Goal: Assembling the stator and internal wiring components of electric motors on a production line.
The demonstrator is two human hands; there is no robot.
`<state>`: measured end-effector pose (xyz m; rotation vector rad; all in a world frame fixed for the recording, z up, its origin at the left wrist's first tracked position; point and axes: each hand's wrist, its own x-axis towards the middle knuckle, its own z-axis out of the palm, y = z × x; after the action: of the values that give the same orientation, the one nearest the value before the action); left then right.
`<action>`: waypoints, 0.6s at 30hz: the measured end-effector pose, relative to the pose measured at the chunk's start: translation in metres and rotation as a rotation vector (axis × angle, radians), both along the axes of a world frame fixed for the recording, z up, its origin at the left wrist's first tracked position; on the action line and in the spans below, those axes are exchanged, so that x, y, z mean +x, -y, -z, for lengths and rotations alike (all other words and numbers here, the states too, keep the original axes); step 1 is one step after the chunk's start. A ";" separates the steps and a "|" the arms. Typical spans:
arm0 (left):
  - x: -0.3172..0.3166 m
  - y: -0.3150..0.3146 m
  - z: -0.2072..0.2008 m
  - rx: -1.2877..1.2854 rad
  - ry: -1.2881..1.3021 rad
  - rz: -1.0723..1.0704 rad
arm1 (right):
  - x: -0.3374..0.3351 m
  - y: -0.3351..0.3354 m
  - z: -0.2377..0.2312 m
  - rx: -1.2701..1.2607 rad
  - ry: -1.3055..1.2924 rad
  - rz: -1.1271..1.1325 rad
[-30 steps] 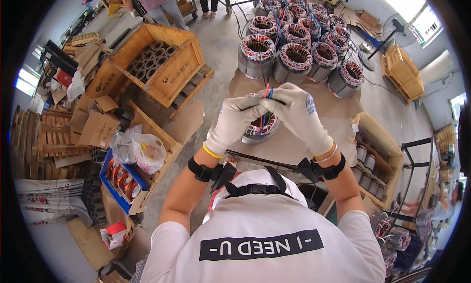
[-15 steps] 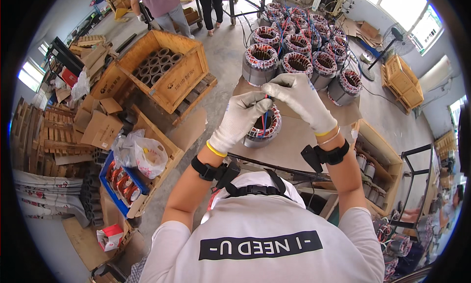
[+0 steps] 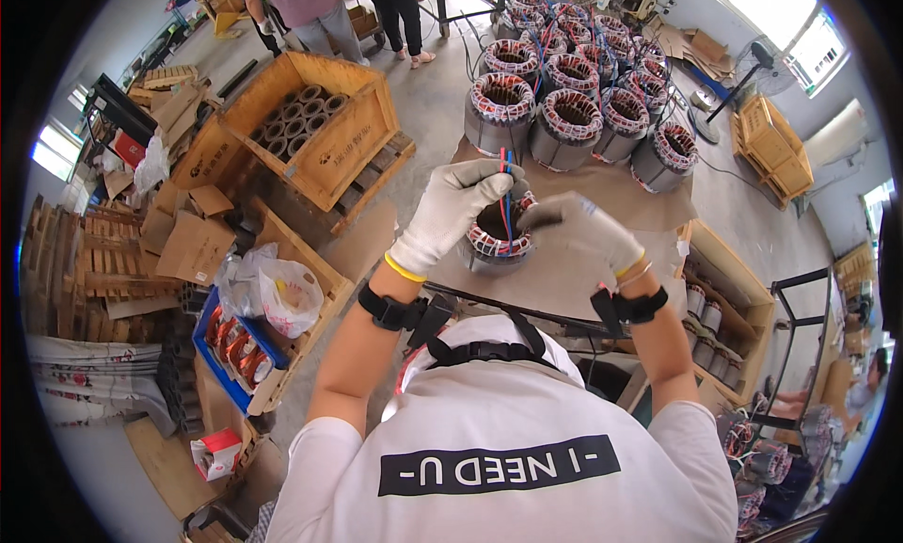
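My gloved left hand [image 3: 453, 209] is closed around a small bundle of red and blue lead wires [image 3: 509, 215], whose tips stick up above the fingers. The wires rise out of a motor stator [image 3: 494, 260], a grey ring-shaped core with white-laced windings, standing just below my hands. To the right of the wires, my gloved right hand [image 3: 594, 234] hangs beside the stator's rim. Motion smears its fingers, so I cannot make out whether they hold anything.
Several finished-looking stators [image 3: 566, 134] stand close together beyond my hands on a brown sheet [image 3: 649, 209]. At left are a wooden crate [image 3: 353, 157] of metal rings and a blue tray [image 3: 209, 347]. A wooden shelf box [image 3: 748, 308] stands right; people [image 3: 306, 7] stand far back.
My right hand has come away from the wire tips and moved down and to the right. The left hand keeps the wires, now showing taller above its fingers.
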<state>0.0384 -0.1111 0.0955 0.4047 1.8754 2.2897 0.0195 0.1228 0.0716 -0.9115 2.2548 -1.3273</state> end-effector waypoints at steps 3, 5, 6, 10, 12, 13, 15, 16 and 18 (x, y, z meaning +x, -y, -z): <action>-0.006 -0.003 -0.001 0.025 0.030 0.105 | 0.027 0.011 0.039 0.114 -0.356 0.085; -0.012 -0.008 -0.004 0.008 -0.005 0.130 | 0.023 0.015 0.067 0.123 -0.406 0.103; -0.013 -0.011 -0.005 -0.015 -0.047 0.157 | 0.022 0.016 0.075 0.127 -0.463 0.124; -0.011 -0.016 -0.007 -0.089 -0.095 0.181 | 0.033 0.025 0.087 0.060 -0.344 0.275; -0.010 -0.017 -0.006 -0.084 -0.073 0.183 | 0.040 0.031 0.078 0.090 -0.329 0.316; -0.008 -0.017 -0.007 -0.091 -0.081 0.191 | 0.042 0.034 0.076 0.118 -0.314 0.359; -0.006 -0.020 -0.010 -0.095 -0.091 0.203 | 0.041 0.035 0.083 0.133 -0.310 0.401; -0.006 -0.021 -0.012 -0.160 -0.112 0.206 | 0.040 0.036 0.087 0.144 -0.306 0.442; -0.004 -0.019 -0.010 -0.224 -0.126 0.206 | 0.043 0.043 0.078 0.146 -0.306 0.460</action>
<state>0.0345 -0.0919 0.1059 0.6882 2.0154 1.9389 0.0625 0.0798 -0.0067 -0.5961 2.8854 -1.2387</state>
